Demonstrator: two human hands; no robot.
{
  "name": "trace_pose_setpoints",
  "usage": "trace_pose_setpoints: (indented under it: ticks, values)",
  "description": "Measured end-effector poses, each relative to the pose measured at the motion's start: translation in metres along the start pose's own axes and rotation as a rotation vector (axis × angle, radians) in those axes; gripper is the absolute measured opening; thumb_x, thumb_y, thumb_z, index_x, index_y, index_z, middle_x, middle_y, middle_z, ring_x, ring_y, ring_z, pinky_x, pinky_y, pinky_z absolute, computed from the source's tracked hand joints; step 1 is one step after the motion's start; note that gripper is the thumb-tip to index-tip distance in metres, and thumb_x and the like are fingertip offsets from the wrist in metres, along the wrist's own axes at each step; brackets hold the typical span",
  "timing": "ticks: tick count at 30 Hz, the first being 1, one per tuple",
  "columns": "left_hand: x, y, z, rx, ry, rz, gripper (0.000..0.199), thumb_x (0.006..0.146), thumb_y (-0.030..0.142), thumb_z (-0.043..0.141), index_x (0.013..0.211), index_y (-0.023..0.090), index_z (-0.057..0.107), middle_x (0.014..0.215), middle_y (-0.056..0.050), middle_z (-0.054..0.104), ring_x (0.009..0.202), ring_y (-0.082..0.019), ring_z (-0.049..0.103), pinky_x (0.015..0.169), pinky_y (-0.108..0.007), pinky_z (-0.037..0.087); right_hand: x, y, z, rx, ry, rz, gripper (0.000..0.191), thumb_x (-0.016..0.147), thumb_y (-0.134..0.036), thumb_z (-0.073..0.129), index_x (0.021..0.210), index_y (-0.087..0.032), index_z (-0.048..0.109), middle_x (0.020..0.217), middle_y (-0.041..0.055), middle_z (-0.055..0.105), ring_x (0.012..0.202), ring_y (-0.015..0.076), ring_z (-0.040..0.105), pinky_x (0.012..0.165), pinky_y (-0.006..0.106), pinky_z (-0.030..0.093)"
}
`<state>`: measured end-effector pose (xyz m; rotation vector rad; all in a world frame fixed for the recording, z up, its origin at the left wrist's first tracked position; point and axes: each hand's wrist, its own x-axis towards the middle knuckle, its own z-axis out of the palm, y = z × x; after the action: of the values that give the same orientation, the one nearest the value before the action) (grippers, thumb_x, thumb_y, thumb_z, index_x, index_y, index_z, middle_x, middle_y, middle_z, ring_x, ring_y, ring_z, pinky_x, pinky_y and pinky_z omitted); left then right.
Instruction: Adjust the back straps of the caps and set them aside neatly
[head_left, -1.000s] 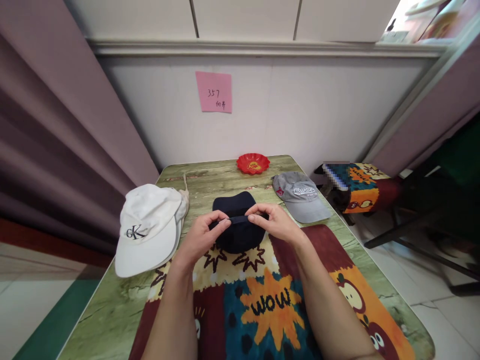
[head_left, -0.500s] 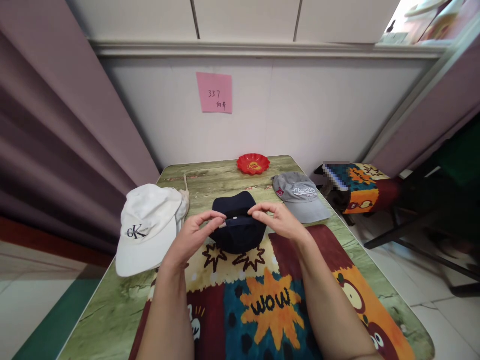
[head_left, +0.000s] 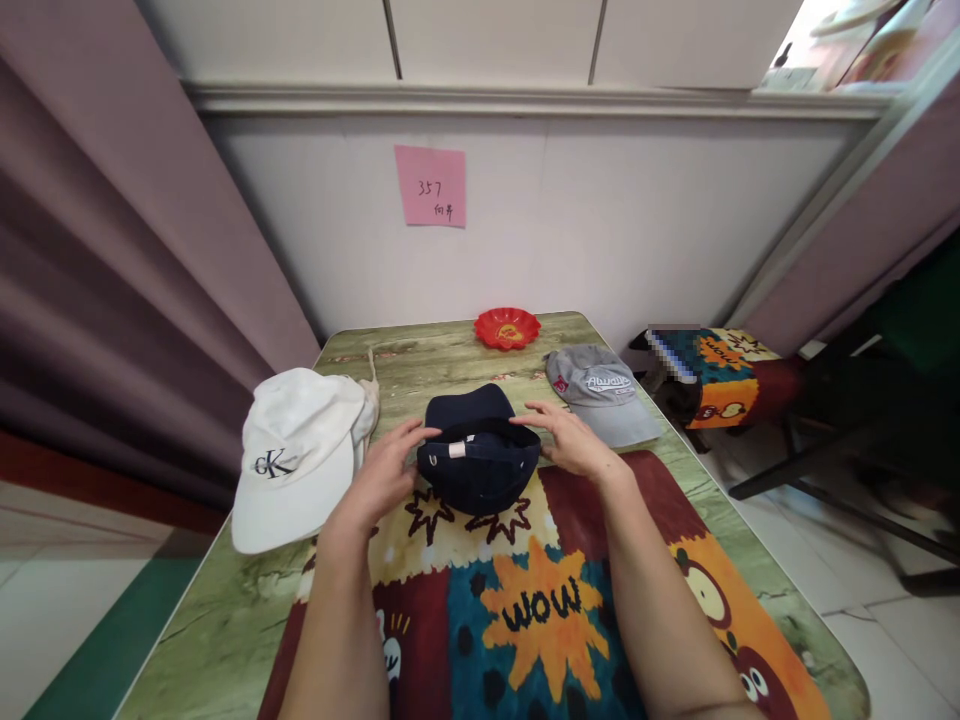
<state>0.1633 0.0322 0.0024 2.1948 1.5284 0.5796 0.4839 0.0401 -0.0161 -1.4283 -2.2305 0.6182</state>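
Observation:
A dark navy cap (head_left: 480, 478) lies upside down in the middle of the table, brim pointing away from me, its inside and a pale label showing. My left hand (head_left: 384, 468) is at its left side with fingers stretched apart, the fingertips at the cap's edge. On the other side my right hand (head_left: 574, 440) is spread too, fingertips by the cap's right rim. To the left rests a white cap (head_left: 296, 450) with CK letters. A grey cap (head_left: 607, 392) with white lettering sits at the right.
A red scalloped dish (head_left: 507, 328) stands at the table's back. Under the navy cap's near side lies a colourful cloth (head_left: 540, 620) marked WOW. The wall bears a pink note (head_left: 431, 187). Beyond the right edge is a stool (head_left: 724, 375) with a matching cover.
Both hands have loosened from the navy cap's rim and moved outward, fingers spreading. The cap's opening looks wider, with the label now in plain view.

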Motion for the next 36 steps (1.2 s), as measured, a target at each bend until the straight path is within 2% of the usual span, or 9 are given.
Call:
trace_pose_setpoints:
  ticks: [3, 5, 10, 15, 18, 21, 28, 32, 36]
  values:
    - [0.001, 0.012, -0.002, -0.089, -0.024, 0.009, 0.029, 0.072, 0.015, 0.055, 0.092, 0.021, 0.074, 0.136, -0.013, 0.061, 0.128, -0.032, 0.054, 0.111, -0.052, 0.037, 0.004, -0.013, 0.002, 0.030, -0.005, -0.040, 0.053, 0.070, 0.005, 0.052, 0.103, -0.030, 0.075, 0.143, 0.0054, 0.053, 0.130, 0.0266, 0.052, 0.110, 0.046, 0.037]
    - [-0.001, 0.021, -0.009, -0.219, -0.032, 0.017, 0.018, 0.077, 0.024, 0.060, 0.089, 0.022, 0.074, 0.132, -0.012, 0.064, 0.127, -0.032, 0.055, 0.110, -0.051, 0.039, 0.004, -0.021, -0.003, 0.112, 0.030, -0.081, 0.042, 0.073, 0.002, 0.053, 0.091, -0.028, 0.076, 0.141, 0.0049, 0.055, 0.129, 0.0257, 0.054, 0.110, 0.046, 0.037]
    - [-0.016, 0.039, -0.028, -0.701, 0.032, -0.040, 0.031, 0.075, 0.037, 0.075, 0.102, 0.021, 0.074, 0.113, -0.010, 0.073, 0.108, -0.030, 0.066, 0.096, -0.039, 0.052, -0.005, -0.036, -0.025, 0.594, 0.132, -0.164, 0.015, 0.086, -0.027, 0.064, 0.096, -0.023, 0.074, 0.119, 0.0063, 0.070, 0.114, 0.0247, 0.063, 0.101, 0.041, 0.047]
    - [-0.020, 0.051, -0.026, -1.168, 0.249, -0.129, 0.035, 0.065, 0.037, 0.082, 0.095, 0.021, 0.072, 0.082, -0.004, 0.075, 0.073, -0.023, 0.070, 0.070, -0.033, 0.058, -0.011, -0.052, -0.026, 1.101, 0.173, -0.030, 0.033, 0.077, -0.045, 0.075, 0.099, -0.020, 0.073, 0.095, 0.0045, 0.076, 0.088, 0.0227, 0.070, 0.083, 0.037, 0.055]
    - [-0.011, 0.058, -0.015, -1.302, 0.361, -0.175, 0.036, 0.067, 0.039, 0.078, 0.099, 0.024, 0.071, 0.086, -0.002, 0.076, 0.079, -0.023, 0.072, 0.073, -0.033, 0.059, -0.007, -0.062, -0.020, 1.380, 0.157, 0.104, 0.036, 0.076, -0.044, 0.076, 0.104, -0.022, 0.070, 0.094, 0.0037, 0.076, 0.082, 0.0206, 0.072, 0.077, 0.033, 0.058]
    - [-0.001, 0.061, -0.004, -1.360, 0.431, -0.195, 0.034, 0.075, 0.050, 0.068, 0.099, 0.025, 0.071, 0.091, -0.003, 0.077, 0.100, -0.027, 0.070, 0.088, -0.038, 0.057, 0.002, -0.063, -0.012, 1.580, 0.149, 0.222, 0.029, 0.081, -0.038, 0.070, 0.105, -0.021, 0.069, 0.096, 0.0038, 0.077, 0.086, 0.0206, 0.073, 0.082, 0.033, 0.059]
    - [0.001, 0.069, 0.008, -1.390, 0.276, -0.117, 0.074, 0.081, 0.081, 0.032, 0.124, 0.029, 0.062, 0.120, -0.009, 0.070, 0.129, -0.033, 0.054, 0.104, -0.052, 0.045, 0.022, -0.048, 0.008, 1.818, 0.046, 0.436, 0.025, 0.093, -0.034, 0.053, 0.103, -0.015, 0.067, 0.099, 0.0090, 0.077, 0.106, 0.0246, 0.070, 0.098, 0.044, 0.055]
    - [-0.003, 0.074, 0.019, -1.391, 0.219, -0.157, 0.083, 0.082, 0.084, 0.019, 0.131, 0.029, 0.057, 0.120, -0.009, 0.071, 0.126, -0.033, 0.056, 0.100, -0.054, 0.046, 0.028, -0.051, 0.016, 1.929, 0.040, 0.544, 0.030, 0.097, -0.028, 0.042, 0.105, -0.012, 0.067, 0.098, 0.0096, 0.077, 0.107, 0.0209, 0.070, 0.104, 0.040, 0.051]
    - [-0.002, 0.076, 0.026, -1.445, 0.128, -0.237, 0.076, 0.087, 0.076, 0.024, 0.128, 0.025, 0.062, 0.115, -0.009, 0.073, 0.123, -0.033, 0.059, 0.098, -0.053, 0.048, 0.028, -0.054, 0.015, 1.893, 0.081, 0.538, 0.032, 0.097, -0.028, 0.040, 0.105, -0.013, 0.066, 0.100, 0.0100, 0.076, 0.113, 0.0213, 0.066, 0.106, 0.040, 0.048]
